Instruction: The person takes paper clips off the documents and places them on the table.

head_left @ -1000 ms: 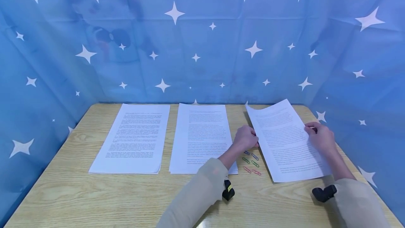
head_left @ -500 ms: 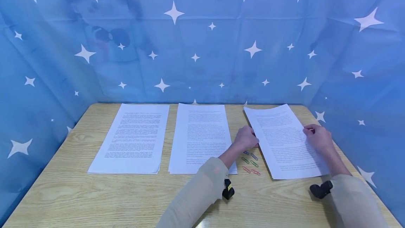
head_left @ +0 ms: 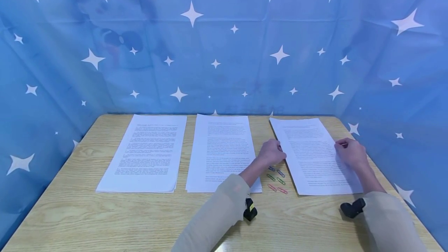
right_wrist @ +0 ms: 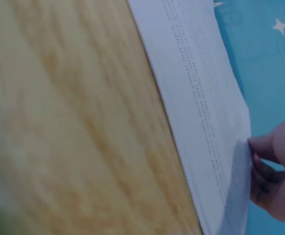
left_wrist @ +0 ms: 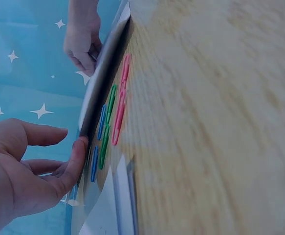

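A stack of printed paper [head_left: 311, 158] lies slightly turned on the right part of the table. At its left edge is my left hand [head_left: 272, 153]; in the left wrist view a fingertip of this hand [left_wrist: 39, 171] touches the edge, while the thumb stands apart. My right hand [head_left: 351, 154] pinches the right edge, and the right wrist view shows the thumb and fingers of that hand [right_wrist: 279, 171] at the paper's side [right_wrist: 201, 122]. Just below my left hand lie several paper clips, including a green one [head_left: 281, 181], a pink one [head_left: 282, 190] and a blue one [head_left: 280, 173].
Two more printed paper stacks lie on the wooden table [head_left: 140, 221], one at the left [head_left: 143, 153] and one in the middle [head_left: 222, 153]. Their lower edges are slightly uneven. A blue curtain [head_left: 224, 77] with white stars surrounds the back and sides.
The right-hand stack has come down from a raised, bent position to nearly flat on the table. My right hand has shifted slightly left with it; my left hand has hardly moved.
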`<state>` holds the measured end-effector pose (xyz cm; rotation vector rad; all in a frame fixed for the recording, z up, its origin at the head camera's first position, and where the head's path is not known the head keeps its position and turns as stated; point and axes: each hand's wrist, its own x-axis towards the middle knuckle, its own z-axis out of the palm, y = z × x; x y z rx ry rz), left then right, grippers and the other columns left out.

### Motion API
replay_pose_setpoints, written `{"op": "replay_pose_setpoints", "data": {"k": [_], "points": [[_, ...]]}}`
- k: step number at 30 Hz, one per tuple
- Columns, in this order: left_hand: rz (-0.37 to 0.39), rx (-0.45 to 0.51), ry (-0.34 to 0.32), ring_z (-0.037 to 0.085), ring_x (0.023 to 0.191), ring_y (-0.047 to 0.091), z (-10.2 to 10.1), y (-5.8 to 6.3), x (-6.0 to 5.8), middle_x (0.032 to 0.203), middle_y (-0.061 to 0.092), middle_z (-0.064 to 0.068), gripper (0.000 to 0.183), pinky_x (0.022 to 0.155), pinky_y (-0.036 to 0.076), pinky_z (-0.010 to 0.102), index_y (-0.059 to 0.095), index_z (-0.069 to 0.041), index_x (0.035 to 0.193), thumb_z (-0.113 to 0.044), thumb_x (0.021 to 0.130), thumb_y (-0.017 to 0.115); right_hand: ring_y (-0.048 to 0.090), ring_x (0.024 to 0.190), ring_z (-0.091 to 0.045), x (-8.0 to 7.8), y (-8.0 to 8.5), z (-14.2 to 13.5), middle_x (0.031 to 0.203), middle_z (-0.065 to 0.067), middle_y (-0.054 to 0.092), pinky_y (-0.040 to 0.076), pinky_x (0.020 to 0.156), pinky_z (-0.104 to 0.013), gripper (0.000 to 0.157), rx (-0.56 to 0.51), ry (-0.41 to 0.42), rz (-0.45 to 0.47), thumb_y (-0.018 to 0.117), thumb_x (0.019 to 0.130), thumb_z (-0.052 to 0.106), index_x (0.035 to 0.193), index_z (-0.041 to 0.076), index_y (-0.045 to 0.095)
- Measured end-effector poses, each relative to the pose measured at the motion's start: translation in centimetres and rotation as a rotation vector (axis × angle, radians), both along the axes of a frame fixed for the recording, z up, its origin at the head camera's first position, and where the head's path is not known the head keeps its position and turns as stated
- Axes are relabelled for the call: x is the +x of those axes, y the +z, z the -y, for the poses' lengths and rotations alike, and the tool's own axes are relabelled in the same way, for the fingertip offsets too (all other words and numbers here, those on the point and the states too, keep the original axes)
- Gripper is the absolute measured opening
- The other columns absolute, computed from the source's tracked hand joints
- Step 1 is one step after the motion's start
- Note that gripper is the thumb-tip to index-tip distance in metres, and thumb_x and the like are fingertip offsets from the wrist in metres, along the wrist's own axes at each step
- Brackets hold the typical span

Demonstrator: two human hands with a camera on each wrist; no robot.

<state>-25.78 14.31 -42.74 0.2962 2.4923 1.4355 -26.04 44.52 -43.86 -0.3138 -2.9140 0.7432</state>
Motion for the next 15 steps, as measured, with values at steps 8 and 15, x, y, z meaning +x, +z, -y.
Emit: {"op": "replay_pose_setpoints", "data": {"k": [8,15], "points": [[-0.009,0.028,-0.030,0.011,0.056,0.038,1.1,0.3,0.1,0.068,0.043,-0.002,0.029,0.053,0.031,0.024,0.048,-0.007,0.071,-0.006,0.089,0.070,0.055,0.102,-0.050,0.3,0.2,0.3,0.112,-0.036,0.058,0.043,0.083,-0.058,0.034,-0.006,-0.034,-0.003,0.053,0.098,0.012,0.119,-0.014,0.058],[0.036,0.020,-0.057,0.008,0.054,0.038,1.5,0.8,0.8,0.066,0.042,-0.004,0.033,0.052,0.033,0.023,0.064,0.001,0.123,-0.010,0.092,0.070,0.054,0.101,-0.047,0.8,0.6,0.3,0.120,-0.037,0.054,0.046,0.076,-0.049,0.041,-0.051,-0.077,0.064,0.052,0.099,0.015,0.127,-0.015,0.052]]}}
